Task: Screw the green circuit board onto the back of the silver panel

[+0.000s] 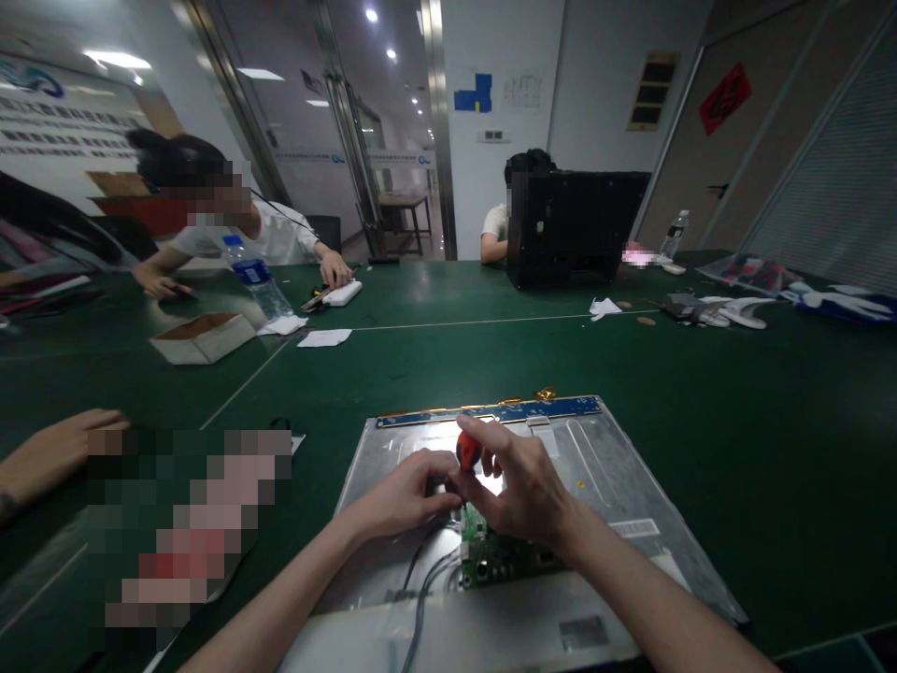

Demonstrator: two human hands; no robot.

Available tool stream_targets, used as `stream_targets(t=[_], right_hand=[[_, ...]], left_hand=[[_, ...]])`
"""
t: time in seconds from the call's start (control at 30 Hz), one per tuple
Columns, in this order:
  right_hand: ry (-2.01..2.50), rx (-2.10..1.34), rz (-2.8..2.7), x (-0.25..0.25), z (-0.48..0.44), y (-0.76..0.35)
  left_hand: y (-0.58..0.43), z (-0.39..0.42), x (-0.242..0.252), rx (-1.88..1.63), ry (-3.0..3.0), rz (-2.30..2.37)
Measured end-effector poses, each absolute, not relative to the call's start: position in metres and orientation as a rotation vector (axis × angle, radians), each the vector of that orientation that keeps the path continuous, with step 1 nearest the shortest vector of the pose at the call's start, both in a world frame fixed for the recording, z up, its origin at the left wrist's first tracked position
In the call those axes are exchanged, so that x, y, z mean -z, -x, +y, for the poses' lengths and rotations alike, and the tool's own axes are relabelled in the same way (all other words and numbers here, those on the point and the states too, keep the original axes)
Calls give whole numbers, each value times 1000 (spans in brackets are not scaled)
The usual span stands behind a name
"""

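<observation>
A flat metal display panel (595, 467) lies on the green table before me, with a blue circuit strip (571, 408) along its far edge. Near its middle sits a green circuit board (483, 561), partly hidden under my right hand. My right hand (525, 477) grips the red-and-black handle of a screwdriver (468, 451), held upright over the board's far left corner. Close against it, my left hand (413, 491) has its fingers closed by the screwdriver's lower end; what they pinch is hidden. Dark cables (420, 598) run from the board toward me.
At left, another person's hand (63, 458) rests beside a blurred-out flat item. Beyond stand an open box (203, 338), a water bottle (258, 280) and a black monitor-like case (578, 229). Two people work across the table; white gloves (735, 310) lie at far right.
</observation>
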State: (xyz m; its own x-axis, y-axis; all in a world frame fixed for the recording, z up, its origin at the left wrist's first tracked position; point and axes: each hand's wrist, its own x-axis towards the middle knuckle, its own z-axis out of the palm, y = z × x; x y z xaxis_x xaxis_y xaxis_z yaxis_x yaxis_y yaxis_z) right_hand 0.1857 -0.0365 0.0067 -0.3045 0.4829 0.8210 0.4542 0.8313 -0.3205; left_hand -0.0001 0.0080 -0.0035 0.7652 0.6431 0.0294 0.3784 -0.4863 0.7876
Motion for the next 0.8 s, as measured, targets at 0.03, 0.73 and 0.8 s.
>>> stream_targets(t=[0.03, 0.73, 0.8], right_hand=[[696, -37, -1947, -7, -36, -186], [712, -8, -1947, -6, -36, -186], [701, -18, -1940, -6, -37, -186]], left_hand=[[0, 8, 3, -416, -2135, 757], [0, 9, 4, -384, -2139, 751], [0, 9, 4, -390, -2142, 761]])
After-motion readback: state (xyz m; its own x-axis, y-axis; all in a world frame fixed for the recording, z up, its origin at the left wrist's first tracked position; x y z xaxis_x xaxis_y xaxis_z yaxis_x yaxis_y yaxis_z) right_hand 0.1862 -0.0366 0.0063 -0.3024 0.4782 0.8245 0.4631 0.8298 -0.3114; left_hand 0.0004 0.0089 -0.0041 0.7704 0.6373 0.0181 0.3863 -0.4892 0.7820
